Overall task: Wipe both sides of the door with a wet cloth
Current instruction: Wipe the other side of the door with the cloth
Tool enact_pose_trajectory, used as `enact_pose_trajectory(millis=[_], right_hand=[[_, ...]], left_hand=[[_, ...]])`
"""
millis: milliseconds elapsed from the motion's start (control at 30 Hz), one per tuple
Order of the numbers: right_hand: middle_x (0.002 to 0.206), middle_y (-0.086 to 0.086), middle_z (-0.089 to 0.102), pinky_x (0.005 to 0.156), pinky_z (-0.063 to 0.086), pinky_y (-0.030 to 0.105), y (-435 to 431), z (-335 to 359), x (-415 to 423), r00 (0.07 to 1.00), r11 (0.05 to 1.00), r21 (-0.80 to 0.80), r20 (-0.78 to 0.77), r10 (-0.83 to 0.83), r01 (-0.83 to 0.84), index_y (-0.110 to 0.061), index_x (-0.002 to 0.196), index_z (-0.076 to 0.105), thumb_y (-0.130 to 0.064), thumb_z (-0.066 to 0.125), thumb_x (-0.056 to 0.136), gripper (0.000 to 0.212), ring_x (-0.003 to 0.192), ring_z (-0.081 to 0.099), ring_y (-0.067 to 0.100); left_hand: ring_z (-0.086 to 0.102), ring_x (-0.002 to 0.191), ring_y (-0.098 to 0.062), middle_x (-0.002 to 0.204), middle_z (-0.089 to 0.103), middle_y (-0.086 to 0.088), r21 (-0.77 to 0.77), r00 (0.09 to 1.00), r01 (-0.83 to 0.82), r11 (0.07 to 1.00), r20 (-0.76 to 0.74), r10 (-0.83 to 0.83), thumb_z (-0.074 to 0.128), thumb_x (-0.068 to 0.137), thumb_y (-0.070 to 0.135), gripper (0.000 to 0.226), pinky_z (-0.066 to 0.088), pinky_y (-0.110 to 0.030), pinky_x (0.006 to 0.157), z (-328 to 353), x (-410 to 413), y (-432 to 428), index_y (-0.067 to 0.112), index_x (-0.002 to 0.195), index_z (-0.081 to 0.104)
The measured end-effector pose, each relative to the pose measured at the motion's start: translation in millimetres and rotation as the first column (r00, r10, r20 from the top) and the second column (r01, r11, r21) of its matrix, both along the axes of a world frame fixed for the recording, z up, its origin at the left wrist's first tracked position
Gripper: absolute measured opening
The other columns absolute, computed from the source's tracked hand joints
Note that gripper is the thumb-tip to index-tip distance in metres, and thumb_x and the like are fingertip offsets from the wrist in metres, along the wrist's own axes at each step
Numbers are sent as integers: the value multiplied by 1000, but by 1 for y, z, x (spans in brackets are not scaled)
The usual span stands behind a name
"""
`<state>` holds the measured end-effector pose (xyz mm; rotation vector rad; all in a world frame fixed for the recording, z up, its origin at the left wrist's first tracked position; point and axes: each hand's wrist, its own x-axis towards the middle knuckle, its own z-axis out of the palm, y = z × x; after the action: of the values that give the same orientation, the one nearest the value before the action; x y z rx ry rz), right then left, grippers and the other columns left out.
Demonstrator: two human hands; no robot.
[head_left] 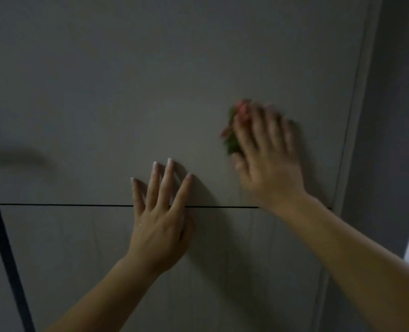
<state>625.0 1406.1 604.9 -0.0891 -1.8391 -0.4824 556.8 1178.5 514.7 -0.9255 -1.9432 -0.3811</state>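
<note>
Grey door fills my view; left hand lies flat, fingers spread, across its groove; right hand, fingers straight, presses a red-green cloth.

Bare forearms and hands
The left hand, lower centre, shows long nails with pale tips; the right hand, right of centre, is blurred.

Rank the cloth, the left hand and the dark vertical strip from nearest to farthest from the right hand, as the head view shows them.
1. cloth: directly under the right hand, pressed against the door.
2. left hand: flat on the door, below and to the left.
3. dark vertical strip: at the far left edge of the view.
</note>
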Motion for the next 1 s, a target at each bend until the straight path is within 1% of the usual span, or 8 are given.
enact_pose_trajectory(millis=[67,133,267,333,500,700,867,1000], right_hand=[[170,16,11,127,-2,49,19,6,8,995,981,-193,-96,-33,13,-18,164,17,-46,32,105,67,157,9,37],[170,17,4,127,-4,52,19,-12,11,994,972,-234,-107,-30,4,-17,164,15,-47,33,104,70,157,4,39],[170,13,9,127,7,55,7,-79,17,984,992,124,180,-1,-22,-18,163,20,-48,38,102,70,157,8,36],[170,9,12,127,8,51,24,-71,24,979,972,234,204,-30,-19,-20,163,20,-47,36,103,68,157,13,33],[171,10,0,127,-1,53,29,-45,18,998,993,-109,-15,53,-54,-17,164,15,-47,28,106,66,158,1,34],[172,6,9,128,4,49,33,-112,27,974,977,205,224,16,-63,-20,164,20,-46,32,106,65,159,7,30],[171,10,8,128,1,50,62,-101,40,999,996,-87,14,28,-27,-17,163,21,-44,33,105,65,158,5,32],[168,15,8,127,0,56,53,-117,38,999,976,-213,-39,33,-40,-14,161,16,-43,37,103,69,156,2,38]], left_hand=[[0,158,-42,170,9,-20,-21,1000,12,1000,-13,-12,43,96,36,69,10,-77,117,-2,3,5,13,160,32],[0,158,-42,171,9,-20,-32,1000,13,999,-10,-13,44,95,36,70,11,-77,117,-7,6,10,14,160,33],[3,158,-42,170,11,-19,-43,1000,-2,999,1,2,50,90,34,72,14,-77,116,-16,11,16,15,159,36],[1,158,-43,170,10,-20,-45,1000,-12,999,9,13,51,89,34,74,14,-77,116,-19,14,20,14,159,35],[-2,157,-46,170,8,-23,-5,1000,-7,1000,22,7,50,90,34,75,11,-78,117,-22,17,29,13,160,32],[1,157,-47,170,10,-22,-11,1000,1,1000,3,-1,45,92,34,73,10,-76,118,-24,12,26,14,160,31],[-1,156,-48,169,10,-24,10,1000,-17,1000,11,17,46,90,32,75,8,-77,118,-24,13,31,12,160,31],[3,156,-46,169,11,-23,-18,1000,-18,1000,4,18,56,86,28,79,11,-74,119,-22,14,26,13,160,33]])
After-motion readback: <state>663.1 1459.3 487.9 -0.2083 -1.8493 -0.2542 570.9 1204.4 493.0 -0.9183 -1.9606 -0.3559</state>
